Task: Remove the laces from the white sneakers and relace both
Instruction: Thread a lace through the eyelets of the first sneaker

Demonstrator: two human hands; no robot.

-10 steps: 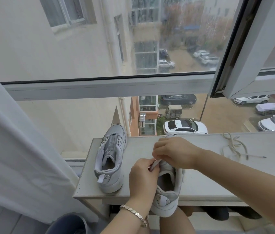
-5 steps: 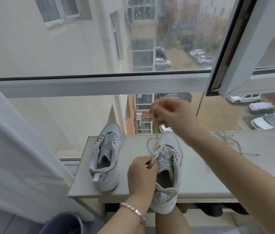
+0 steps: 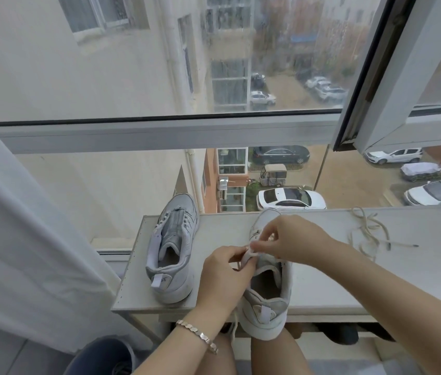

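The step in hand looks like work on the second shoe's lace. The bare sneaker [image 3: 172, 253] stands on the counter [image 3: 322, 282] with empty eyelets, and a loose lace [image 3: 368, 234] lies tangled well off to the right, so one removal seems done. The near sneaker [image 3: 266, 296] lies under both hands, its heel toward the person and overhanging the counter's front edge. The left hand [image 3: 223, 277] has its grip clenched on the near sneaker, on a white strip at the top of its throat. The right hand [image 3: 292, 239] pinches at the same spot with thumb and forefinger, grasping what I take to be the lace [image 3: 234, 330], one end of which dangles below the counter edge. The next move likely calls for a steady hold on the shoe while the pinched length is drawn through an eyelet without snagging. The hands cover the eyelet rows, so how many are threaded cannot be told. Nor is it clear whether the strip is lace or tongue, or whether this is unlacing or relacing.
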